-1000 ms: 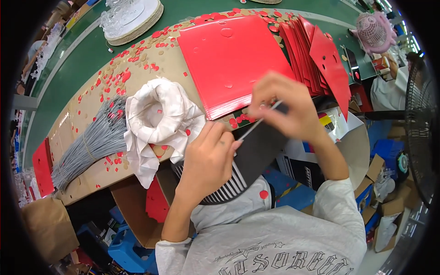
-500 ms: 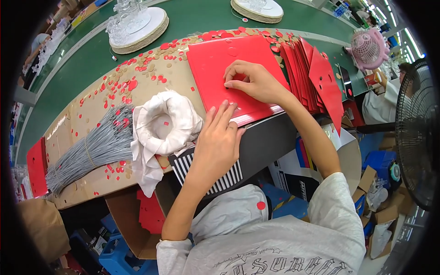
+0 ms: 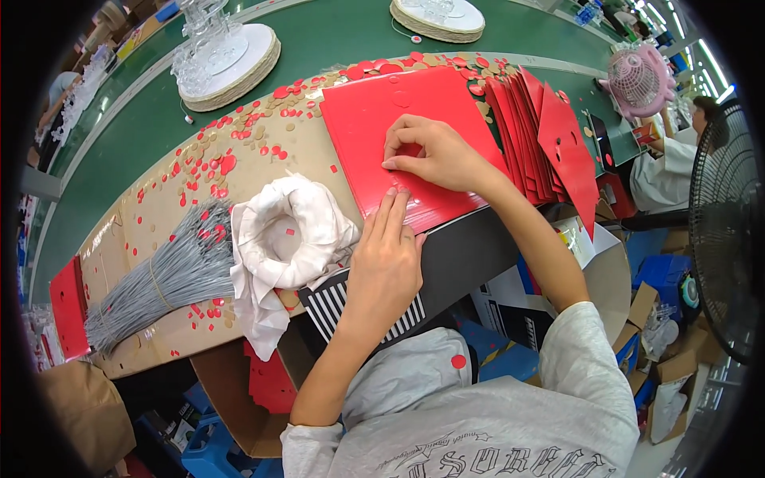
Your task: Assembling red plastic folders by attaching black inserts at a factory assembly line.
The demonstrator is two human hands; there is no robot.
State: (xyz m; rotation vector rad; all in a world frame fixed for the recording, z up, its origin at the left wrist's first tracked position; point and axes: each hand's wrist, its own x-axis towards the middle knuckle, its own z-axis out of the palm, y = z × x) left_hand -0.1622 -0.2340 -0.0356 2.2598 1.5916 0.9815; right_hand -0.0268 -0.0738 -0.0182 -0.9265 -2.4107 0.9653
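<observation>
A stack of flat red card sheets (image 3: 374,119) lies on the cardboard-covered bench (image 3: 159,199). My right hand (image 3: 434,151) presses down on the top sheet, fingers curled and fingertips on the card. My left hand (image 3: 386,255) lies flat with its fingertips on the stack's near edge. Just under it sits a black-and-white striped piece (image 3: 335,307) and a dark panel (image 3: 462,255). Neither hand lifts anything.
A white cloth ring (image 3: 279,239) and a bundle of grey wires (image 3: 159,279) lie left of my hands. Red and tan punched dots (image 3: 231,151) litter the bench. More red sheets (image 3: 550,135) fan out at right. Round white stands (image 3: 227,64) sit on the green belt; a fan (image 3: 725,231) stands right.
A second ago both hands held a dark piece near my body. They have moved forward onto the red stack, and the right hand has slid further over the top sheet.
</observation>
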